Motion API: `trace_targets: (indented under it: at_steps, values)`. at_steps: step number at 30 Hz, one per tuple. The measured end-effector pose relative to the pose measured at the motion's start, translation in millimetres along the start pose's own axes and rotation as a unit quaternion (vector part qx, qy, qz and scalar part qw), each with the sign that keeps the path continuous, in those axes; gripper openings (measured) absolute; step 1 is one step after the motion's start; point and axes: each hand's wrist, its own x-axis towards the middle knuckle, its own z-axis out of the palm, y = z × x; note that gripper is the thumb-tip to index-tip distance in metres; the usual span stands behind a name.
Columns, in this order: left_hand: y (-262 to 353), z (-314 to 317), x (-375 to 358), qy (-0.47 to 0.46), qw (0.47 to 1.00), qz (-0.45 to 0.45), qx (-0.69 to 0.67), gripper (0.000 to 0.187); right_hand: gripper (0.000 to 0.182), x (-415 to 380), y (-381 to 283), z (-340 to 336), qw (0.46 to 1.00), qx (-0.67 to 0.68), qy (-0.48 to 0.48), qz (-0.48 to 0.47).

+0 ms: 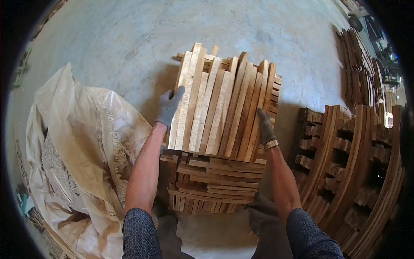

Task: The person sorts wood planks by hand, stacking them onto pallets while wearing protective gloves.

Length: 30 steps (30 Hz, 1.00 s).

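Observation:
A layer of long wooden strips [215, 108] lies side by side on top of a stack of wood [215, 179], their far ends uneven. My left hand [170, 105], in a grey glove, presses against the left side of the layer. On the right side, my right hand [266, 126], also gloved, lies against the outer strips, with its fingers partly hidden. Both hands hold the strips between them. Lower layers of the stack run crosswise and lengthwise under the top one.
To the left is a large pale sack [86, 112] with sawdust-like debris inside. Stacks of darker wood [353, 159] stand at the right, with more boards [358, 64] behind them. My legs are close to the stack's near side.

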Motion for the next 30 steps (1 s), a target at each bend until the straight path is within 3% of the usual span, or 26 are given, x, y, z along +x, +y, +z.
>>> trace_targets:
  at_steps: [1,3,5,7,9,11,13,14,15,17,18,21,22,24,25,27,28,30]
  values:
    - [-3,0,2,-0.005,1.0,-0.001,0.002,0.054,0.089,1,1,0,1.0,-0.012,0.008,-0.008]
    - [10,-4,-5,0.029,0.981,0.089,0.168,0.055,0.087,-4,-3,5,1.0,-0.023,0.018,-0.011]
    - [7,-3,-1,0.015,0.978,0.095,0.184,0.057,0.082,-15,-13,11,0.999,-0.014,0.02,-0.02]
    - [0,-1,5,0.05,0.935,0.07,0.344,0.062,0.084,-15,-14,12,0.999,-0.016,0.027,-0.019]
    - [3,3,6,0.045,0.934,0.053,0.35,0.064,0.085,-10,-13,7,0.999,-0.025,0.041,-0.021]
    - [14,9,0,0.037,0.934,0.035,0.354,0.066,0.075,-6,-7,4,0.999,-0.021,0.019,-0.044]
    - [30,12,-9,0.084,0.931,0.064,0.35,0.064,0.066,-15,-19,12,0.999,-0.006,0.022,-0.043]
    - [17,12,-2,0.093,0.898,0.043,0.428,0.058,0.062,-17,-21,12,0.999,-0.002,0.021,-0.035]
    - [19,18,-8,0.085,0.9,0.046,0.426,0.058,0.059,-17,-23,13,0.999,0.004,0.019,-0.027]
    - [20,25,-29,0.127,0.903,0.105,0.396,0.063,0.059,-22,-31,16,0.999,-0.009,0.033,-0.011]
    - [20,28,-34,0.119,0.905,0.106,0.396,0.063,0.06,-26,-36,19,0.999,-0.026,0.046,-0.011]
    - [25,35,-49,0.09,0.893,0.106,0.428,0.102,0.066,-22,-37,14,0.996,-0.061,0.061,0.008]
    - [33,34,-48,0.041,0.91,0.035,0.41,0.114,0.069,-26,-43,15,0.991,-0.111,0.072,0.01]
    - [33,35,-46,0.038,0.91,0.027,0.412,0.114,0.08,-15,-36,19,0.957,-0.254,0.136,-0.025]
    - [33,35,-45,0.041,0.91,0.024,0.411,0.114,0.08,-10,-27,11,0.958,-0.252,0.137,-0.02]
    - [40,34,-45,0.03,0.913,0.007,0.407,0.114,0.088,-24,-58,15,0.918,-0.386,0.092,0.03]
    - [41,34,-46,0.024,0.915,-0.009,0.402,0.114,0.089,-8,-41,10,0.895,-0.431,0.11,0.027]
    - [37,34,-47,0.03,0.909,-0.001,0.417,0.114,0.09,-13,-36,12,0.911,-0.396,0.113,0.012]
